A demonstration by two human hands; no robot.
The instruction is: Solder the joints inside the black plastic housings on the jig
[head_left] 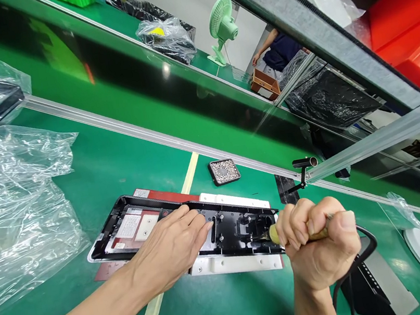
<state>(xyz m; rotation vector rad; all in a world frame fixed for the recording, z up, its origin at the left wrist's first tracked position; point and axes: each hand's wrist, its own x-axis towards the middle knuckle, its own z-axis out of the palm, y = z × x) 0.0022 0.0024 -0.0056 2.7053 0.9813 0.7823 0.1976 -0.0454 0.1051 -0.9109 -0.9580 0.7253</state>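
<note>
Casing point(231, 233) beneath both hands point(170, 245) point(320, 249), its midsection between them.

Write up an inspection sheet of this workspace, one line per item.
Surface: green bench, crossed by a pale yellow strip.
Workpiece: black housing, lying lengthwise between white blocks.
Tool: yellowish handle, pointing into the housing; tip contact unclear.
Small parts: tray of them beyond the housing.
Clutter: clear plastic wrap at far left.
Grips: left grip resting on the housing; right grip closed around the tool.
Cables: black cable looping beside the right grip.
Surroundings: green fan, red bin, another person's arm.
</note>
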